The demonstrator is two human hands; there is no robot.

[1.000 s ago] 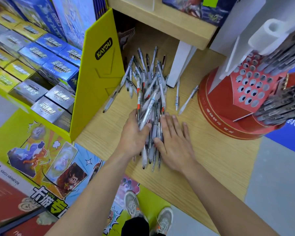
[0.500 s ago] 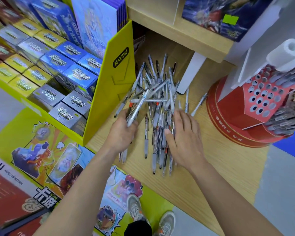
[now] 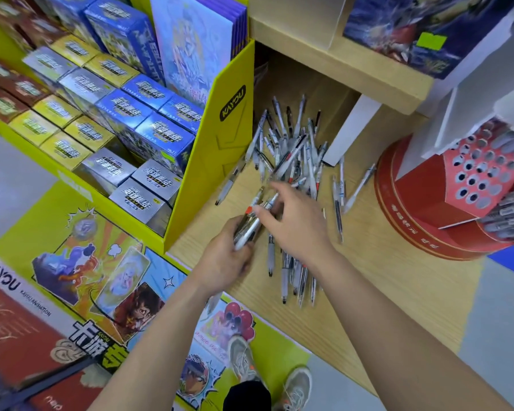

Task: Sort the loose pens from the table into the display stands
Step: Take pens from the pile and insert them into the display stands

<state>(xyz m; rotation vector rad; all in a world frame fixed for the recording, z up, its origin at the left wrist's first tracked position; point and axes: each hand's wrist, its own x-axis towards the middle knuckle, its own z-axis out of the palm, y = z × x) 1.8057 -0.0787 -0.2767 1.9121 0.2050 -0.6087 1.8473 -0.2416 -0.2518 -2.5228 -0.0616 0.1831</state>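
Observation:
A loose pile of clear and white pens (image 3: 291,149) lies on the wooden table (image 3: 398,280), with more pens (image 3: 294,271) spread toward the front edge. My left hand (image 3: 226,259) grips a small bundle of pens (image 3: 254,219) just above the table. My right hand (image 3: 294,223) reaches across and pinches the upper end of that bundle. The red pen display stand (image 3: 428,209) with round holes sits at the right, holding several pens in its far-right slots.
A yellow cardboard display (image 3: 217,161) full of card boxes (image 3: 143,134) borders the table on the left. A wooden shelf (image 3: 347,69) on a white support (image 3: 350,129) overhangs the back. Two stray pens (image 3: 358,186) lie near the red stand. My shoes (image 3: 267,378) show below.
My left hand lifted a bundle of pens out of the pile and drew it toward the left front. My right hand left the pile and came across to the bundle's top.

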